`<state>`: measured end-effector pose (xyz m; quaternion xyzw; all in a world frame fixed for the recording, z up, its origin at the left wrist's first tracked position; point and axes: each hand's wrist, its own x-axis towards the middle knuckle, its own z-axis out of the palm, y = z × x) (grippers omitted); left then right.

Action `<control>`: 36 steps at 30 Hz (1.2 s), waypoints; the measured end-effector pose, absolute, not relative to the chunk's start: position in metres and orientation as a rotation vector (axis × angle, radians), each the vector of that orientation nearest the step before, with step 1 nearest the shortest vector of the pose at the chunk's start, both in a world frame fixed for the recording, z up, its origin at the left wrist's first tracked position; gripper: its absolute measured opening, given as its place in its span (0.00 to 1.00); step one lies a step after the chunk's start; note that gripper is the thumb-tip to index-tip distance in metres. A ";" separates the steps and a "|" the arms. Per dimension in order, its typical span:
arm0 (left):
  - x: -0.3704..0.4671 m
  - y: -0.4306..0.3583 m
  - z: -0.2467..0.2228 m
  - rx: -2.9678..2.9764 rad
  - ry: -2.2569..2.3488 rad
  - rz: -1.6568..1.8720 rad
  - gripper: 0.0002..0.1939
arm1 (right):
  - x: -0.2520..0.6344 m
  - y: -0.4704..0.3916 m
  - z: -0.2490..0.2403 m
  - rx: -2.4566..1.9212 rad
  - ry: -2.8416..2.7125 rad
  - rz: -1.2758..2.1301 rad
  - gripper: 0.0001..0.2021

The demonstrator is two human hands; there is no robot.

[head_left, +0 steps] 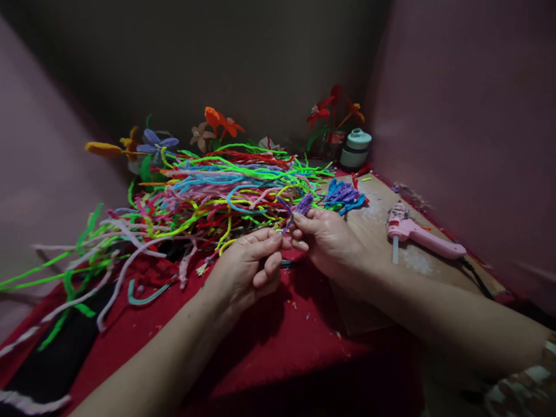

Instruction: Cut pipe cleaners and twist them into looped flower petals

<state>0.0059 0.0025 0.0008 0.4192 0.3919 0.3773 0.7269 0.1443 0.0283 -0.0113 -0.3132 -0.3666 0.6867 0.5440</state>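
Note:
Between my two hands, above the front of the table, is a purple pipe cleaner [304, 203] bent into a petal-like loop with a thin tail. My right hand [325, 236] pinches it near the base of the loop. The fingertips of my left hand [252, 260] close on its lower tail, close to the right fingertips. A large heap of coloured pipe cleaners [208, 185] lies just behind my hands. To the right of the loop rests a small bundle of purple and blue pipe cleaner pieces [345, 196].
A pink glue gun [425, 234] lies on a board [369, 231] at right, its cord trailing off. Pipe cleaner flowers [158, 142] and a pale blue jar [357, 147] stand at the back. Red cloth [278, 347] covers the table; walls rise on both sides.

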 end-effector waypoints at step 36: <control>-0.018 0.014 -0.002 2.428 1.404 1.298 0.04 | 0.139 0.019 -0.015 -0.963 -1.213 1.430 0.10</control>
